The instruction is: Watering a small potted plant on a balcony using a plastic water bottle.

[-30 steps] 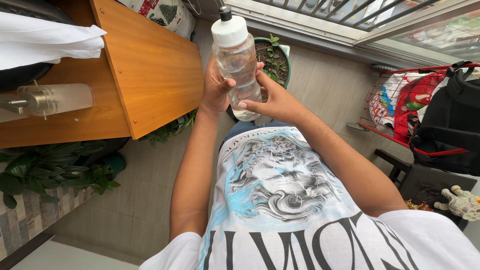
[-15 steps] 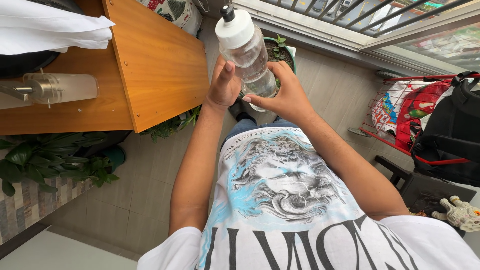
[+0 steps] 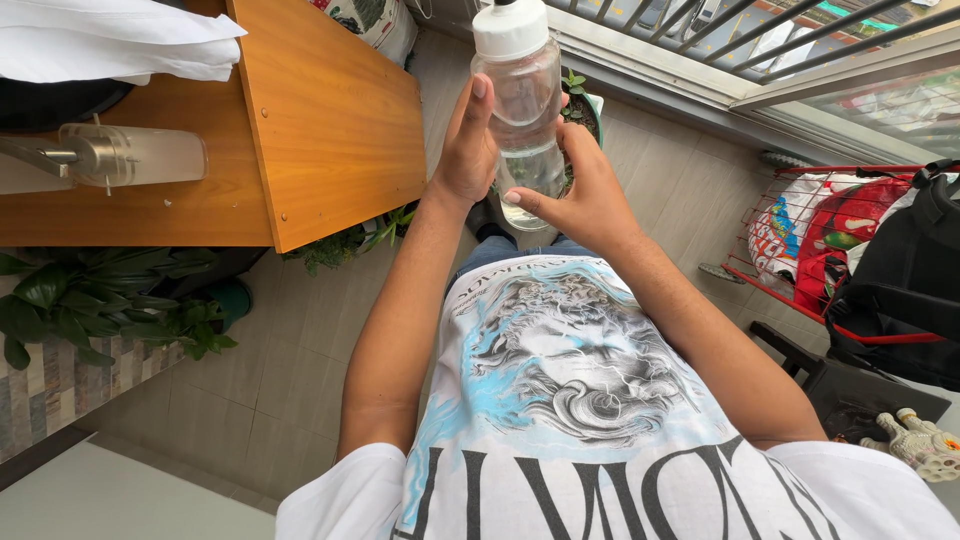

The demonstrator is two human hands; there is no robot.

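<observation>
A clear plastic bottle (image 3: 523, 110) with a white cap and a little water in its bottom stands upright in front of my chest. My right hand (image 3: 582, 196) grips its lower part, fingers wrapped around it. My left hand (image 3: 468, 150) lies flat against the bottle's left side, fingers stretched upward. Right behind the bottle a green pot with soil and small plants (image 3: 584, 104) sits on the tiled floor.
A wooden cabinet (image 3: 320, 110) stands to the left with a steel dispenser (image 3: 120, 155) and white cloth (image 3: 120, 45) on it. Leafy plants (image 3: 90, 310) grow below it. A red wire rack (image 3: 800, 240) with bags and a black backpack (image 3: 905, 280) are at the right.
The bottle has moved from tilted to upright and a little to the right. My left hand's fingers have straightened up along its side. The view has shifted slightly.
</observation>
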